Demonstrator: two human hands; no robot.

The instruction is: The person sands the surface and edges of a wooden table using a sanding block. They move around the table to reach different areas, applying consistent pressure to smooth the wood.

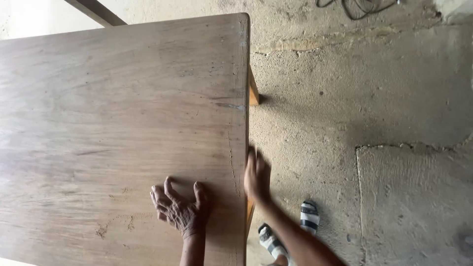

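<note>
A large worn wooden tabletop (118, 98) fills the left half of the head view. My left hand (180, 207) rests on its surface near the right edge, fingers spread and slightly curled, holding nothing. My right hand (256, 175) is beside the table's right edge, fingers straight and pressed against the side of the board. It is slightly blurred.
Rough concrete floor (374, 123) lies to the right, with cracks and patches. My feet in striped sandals (309, 216) stand close to the table edge. A table leg (253, 91) sticks out under the top. Dark cable (357, 7) lies at the far edge.
</note>
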